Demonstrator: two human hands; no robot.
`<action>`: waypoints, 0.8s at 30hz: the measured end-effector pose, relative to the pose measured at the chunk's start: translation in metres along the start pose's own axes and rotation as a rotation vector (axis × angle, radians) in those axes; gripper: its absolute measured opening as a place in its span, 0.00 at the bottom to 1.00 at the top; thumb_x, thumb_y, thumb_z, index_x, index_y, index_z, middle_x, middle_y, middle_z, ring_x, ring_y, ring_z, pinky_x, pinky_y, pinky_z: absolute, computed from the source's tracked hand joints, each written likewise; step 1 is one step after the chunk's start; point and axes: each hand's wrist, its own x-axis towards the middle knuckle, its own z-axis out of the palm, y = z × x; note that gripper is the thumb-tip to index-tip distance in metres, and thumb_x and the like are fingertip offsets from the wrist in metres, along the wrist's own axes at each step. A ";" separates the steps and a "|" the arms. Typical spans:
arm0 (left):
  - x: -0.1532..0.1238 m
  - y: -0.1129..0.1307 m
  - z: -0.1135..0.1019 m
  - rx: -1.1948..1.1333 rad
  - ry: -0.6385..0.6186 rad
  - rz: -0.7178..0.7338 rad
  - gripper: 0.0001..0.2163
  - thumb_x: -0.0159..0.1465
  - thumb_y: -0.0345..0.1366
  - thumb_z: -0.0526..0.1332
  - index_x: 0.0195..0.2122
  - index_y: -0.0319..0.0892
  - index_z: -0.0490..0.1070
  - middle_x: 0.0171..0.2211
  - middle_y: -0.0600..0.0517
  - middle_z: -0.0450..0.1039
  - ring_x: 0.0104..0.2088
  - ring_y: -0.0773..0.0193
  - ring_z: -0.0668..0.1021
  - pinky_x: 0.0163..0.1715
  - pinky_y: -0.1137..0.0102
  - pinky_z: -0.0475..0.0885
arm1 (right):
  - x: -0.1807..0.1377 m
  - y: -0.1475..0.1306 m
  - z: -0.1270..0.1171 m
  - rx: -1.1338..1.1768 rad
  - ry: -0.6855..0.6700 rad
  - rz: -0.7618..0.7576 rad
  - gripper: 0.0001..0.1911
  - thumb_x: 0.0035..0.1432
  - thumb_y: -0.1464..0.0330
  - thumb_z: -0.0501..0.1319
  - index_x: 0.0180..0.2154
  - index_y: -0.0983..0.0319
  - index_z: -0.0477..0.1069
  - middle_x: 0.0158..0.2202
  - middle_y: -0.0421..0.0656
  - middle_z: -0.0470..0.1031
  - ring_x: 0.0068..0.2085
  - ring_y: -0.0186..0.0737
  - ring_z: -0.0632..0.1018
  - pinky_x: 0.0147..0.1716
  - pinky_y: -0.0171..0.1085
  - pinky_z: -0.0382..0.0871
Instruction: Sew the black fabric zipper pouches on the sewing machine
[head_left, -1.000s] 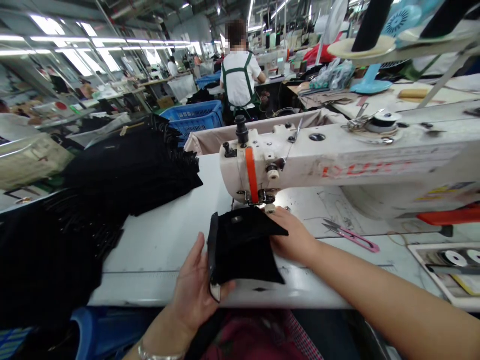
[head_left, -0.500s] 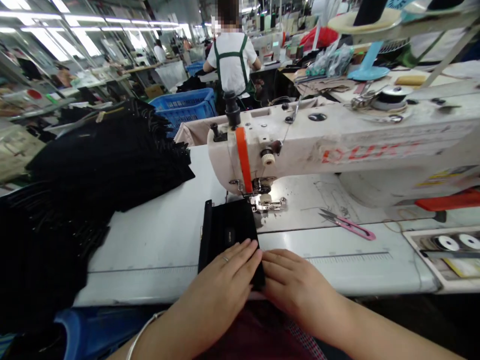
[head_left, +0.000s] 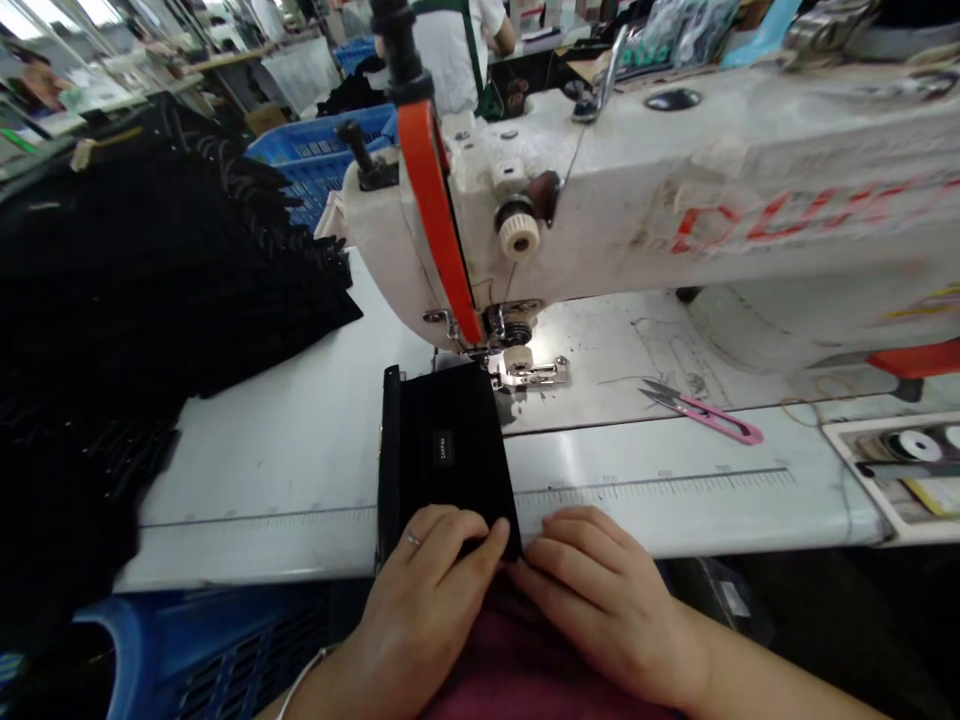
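Note:
A flat black fabric piece [head_left: 469, 420] with a small dark label [head_left: 444, 449] lies on the sewing machine table, its far right corner at the presser foot [head_left: 529, 372]. A thicker folded strip runs down its left side. My left hand [head_left: 431, 580], wearing a ring, is closed over the near edge of the piece, thumb and bent fingers pressing on it. Beside it, my right hand [head_left: 600, 590] has its fingers curled together and its fingertips pinch at the near right corner. What lies under the fingers is hidden.
Pink thread snips [head_left: 709, 412] lie right of the machine head [head_left: 420, 230]. Stacked black fabric pieces [head_left: 150, 280] cover the table's left side. A blue basket [head_left: 225, 650] sits below the front edge, and a bobbin tray [head_left: 900, 480] at the right. A co-worker [head_left: 450, 50] is beyond.
The view has come closer and tipped down. Both hands have gone from lying flat to bent fingers at the fabric's near edge, uncovering more of it. The fabric remains by the presser foot.

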 end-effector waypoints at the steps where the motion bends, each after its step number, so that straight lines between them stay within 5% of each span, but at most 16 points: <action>1: 0.000 0.001 -0.001 -0.008 0.023 -0.002 0.15 0.68 0.25 0.57 0.55 0.40 0.70 0.41 0.48 0.72 0.42 0.61 0.72 0.44 0.65 0.74 | -0.002 -0.001 0.001 -0.010 0.004 -0.003 0.09 0.65 0.76 0.58 0.44 0.66 0.76 0.38 0.43 0.79 0.41 0.41 0.74 0.48 0.42 0.70; 5: 0.002 0.007 -0.004 -0.025 0.181 -0.006 0.13 0.66 0.23 0.60 0.50 0.42 0.74 0.36 0.51 0.72 0.39 0.65 0.71 0.41 0.70 0.72 | -0.010 -0.002 0.006 -0.022 -0.021 -0.019 0.10 0.65 0.76 0.58 0.46 0.65 0.76 0.36 0.41 0.78 0.41 0.40 0.73 0.54 0.45 0.68; 11: 0.000 0.006 0.006 -0.031 0.084 0.030 0.14 0.67 0.23 0.58 0.52 0.38 0.72 0.40 0.48 0.72 0.42 0.61 0.71 0.44 0.65 0.71 | -0.012 -0.003 0.000 0.026 0.008 0.077 0.10 0.65 0.76 0.57 0.44 0.68 0.75 0.38 0.46 0.77 0.45 0.44 0.72 0.50 0.43 0.71; 18: 0.008 0.008 0.004 -0.137 0.180 -0.076 0.08 0.67 0.26 0.60 0.45 0.41 0.74 0.35 0.50 0.72 0.37 0.65 0.72 0.36 0.70 0.72 | -0.005 -0.005 -0.001 -0.025 0.032 0.106 0.09 0.65 0.75 0.57 0.42 0.67 0.76 0.38 0.45 0.78 0.43 0.43 0.72 0.43 0.42 0.71; 24: 0.005 0.006 0.006 -0.028 0.139 0.011 0.11 0.66 0.25 0.60 0.47 0.42 0.74 0.37 0.49 0.74 0.39 0.62 0.73 0.42 0.65 0.72 | -0.006 -0.004 -0.002 0.005 0.025 0.102 0.09 0.65 0.76 0.57 0.42 0.67 0.76 0.37 0.46 0.77 0.44 0.44 0.73 0.44 0.42 0.71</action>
